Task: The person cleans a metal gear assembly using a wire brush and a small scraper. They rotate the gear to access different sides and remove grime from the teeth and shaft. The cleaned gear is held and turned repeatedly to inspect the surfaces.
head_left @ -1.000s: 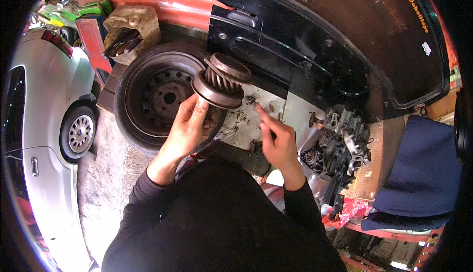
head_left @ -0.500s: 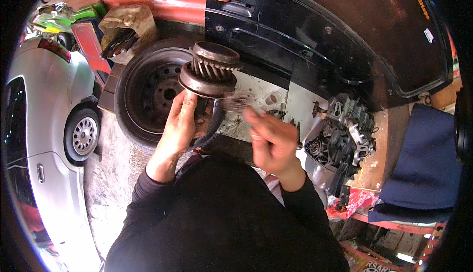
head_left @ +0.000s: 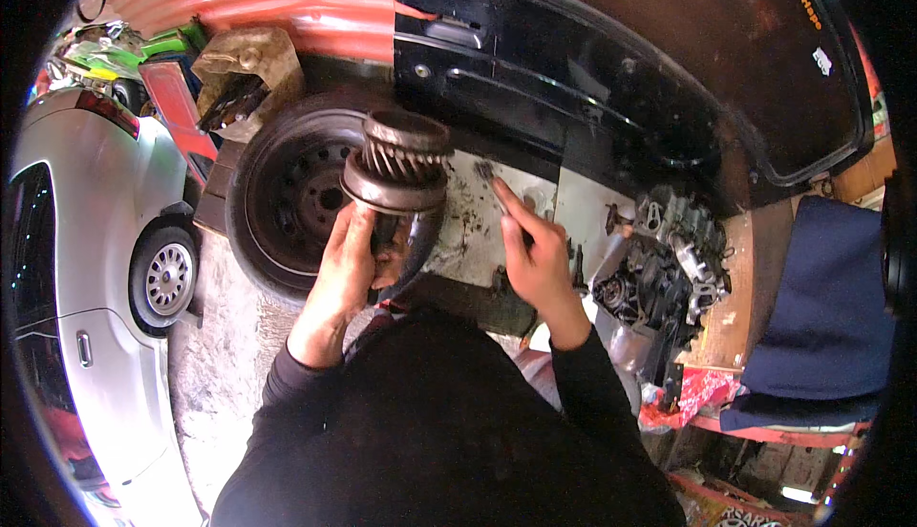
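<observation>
Upright in my left hand (head_left: 349, 259) is a dark, oily helical gear (head_left: 396, 159) with a wide collar below its slanted teeth. My fingers close around its lower part, and the underside is hidden by them. To the right of the gear, apart from it, my right hand (head_left: 537, 252) grips a small brush (head_left: 485, 172) with dark bristles. The index finger lies along its handle, and the bristles point up and to the left. Behind the gear lies a tyre on a steel wheel (head_left: 277, 169).
A dirty white board (head_left: 458, 231) with dark smears lies beyond my hands. An engine block (head_left: 669, 259) stands at right, beside dark blue cloth (head_left: 817, 298). A black vehicle panel (head_left: 592, 68) leans at the back. A silver car (head_left: 105, 269) is parked at left.
The brush, blurred beside the gear's collar before, is now farther from the gear, up and to the right. My left hand keeps its grip on the gear. The whole view has shifted slightly.
</observation>
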